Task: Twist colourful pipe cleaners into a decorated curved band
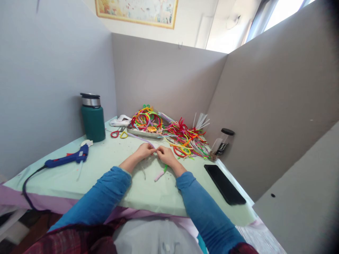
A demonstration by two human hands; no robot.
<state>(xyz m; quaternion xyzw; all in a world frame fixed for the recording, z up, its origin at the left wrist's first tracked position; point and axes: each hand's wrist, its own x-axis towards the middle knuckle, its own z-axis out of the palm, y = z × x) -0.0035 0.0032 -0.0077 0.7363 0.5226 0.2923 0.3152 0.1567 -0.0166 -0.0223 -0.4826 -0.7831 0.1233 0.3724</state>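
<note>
Over the middle of the table, my left hand (144,151) and my right hand (165,154) meet fingertip to fingertip. Both are closed in a pinch on a light purple pipe cleaner (141,139), whose free end reaches up and left toward the tray. The part between my fingertips is mostly hidden. Just below my right hand lies a short pink and green pipe-cleaner piece (159,175). A thin pale strip (143,173) rests on the cloth below my left hand.
A tray (143,133) and a heap of coloured pipe cleaners (185,135) stand behind my hands. Left are a blue glue gun (67,157) with its cord, a green bottle (93,120) and scissors (119,134). A black phone (224,184) and clear bottle (222,143) are right. Grey partitions enclose the table.
</note>
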